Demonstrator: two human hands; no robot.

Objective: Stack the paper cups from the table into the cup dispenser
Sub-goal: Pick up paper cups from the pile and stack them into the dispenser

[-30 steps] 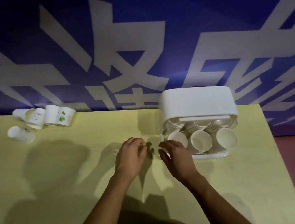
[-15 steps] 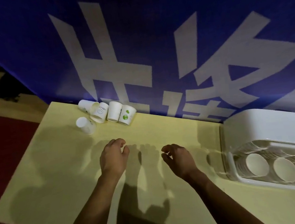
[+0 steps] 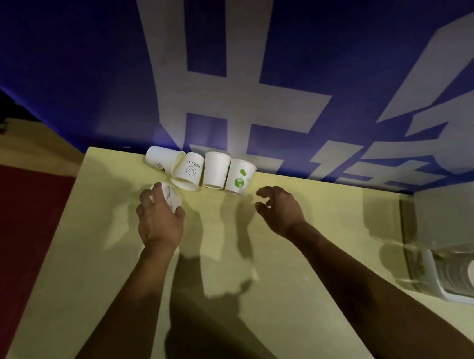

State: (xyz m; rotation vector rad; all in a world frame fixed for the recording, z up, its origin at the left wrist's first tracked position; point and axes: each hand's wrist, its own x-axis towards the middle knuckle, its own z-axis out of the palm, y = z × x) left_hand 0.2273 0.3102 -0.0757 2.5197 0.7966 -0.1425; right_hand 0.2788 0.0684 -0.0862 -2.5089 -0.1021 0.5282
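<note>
- The blue backdrop point(image 3: 330, 29) with large pale characters fills the upper half of the frame and stands right behind the far edge of the bench.
- The yellow bench point(image 3: 274, 280) takes up the lower middle; both forearms reach across it from the bottom of the frame.
- The white cup dispenser point(image 3: 463, 217) sits at the right edge of the frame, partly cut off. Rows of cups already lie inside it with their round ends toward the camera, so the job looks partly done.
- Four loose paper cups point(image 3: 216, 168) lie on their sides in a row along the far edge of the bench, upper middle of the frame, touching one another and close against the backdrop. Lying down, they offer their sides for a grasp from above.
- The left hand point(image 3: 159, 217) is left of centre, its fingers point(image 3: 156, 187) curled round a fifth cup point(image 3: 173, 199) that lies just in front of the row. This looks like the pick-up of the next cup for the dispenser.
- The right hand point(image 3: 279, 208) hovers right of centre, holding nothing, its fingers loosely curled and slightly apart. The green-spotted cup point(image 3: 240, 176) at the right end of the row lies just beyond its fingertips, near but not touching, likely the next one to take.
</note>
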